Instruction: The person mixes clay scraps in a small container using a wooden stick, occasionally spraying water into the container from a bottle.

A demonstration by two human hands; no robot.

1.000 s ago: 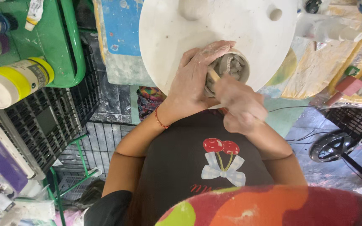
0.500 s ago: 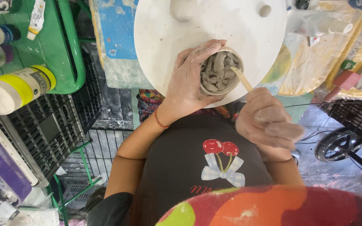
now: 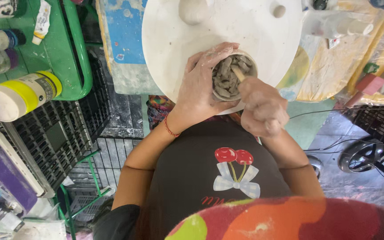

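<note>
Clutter around our workspace

At our left we see a green plastic tray (image 3: 70,66), a yellow-banded white bottle (image 3: 21,95) and black plastic crates (image 3: 58,133); at right, yellow plastic sheeting (image 3: 334,75).

Bright, even, soft daylight fills the frame, with only faint shadows. The white round board (image 3: 227,26) at top centre is nearly washed out but shows no hard glare. The right hand (image 3: 263,111) is smeared by motion blur. The colourful shape (image 3: 290,220) along the bottom edge is close and out of focus. Wide-angle bending shows at the left and right edges.
</note>
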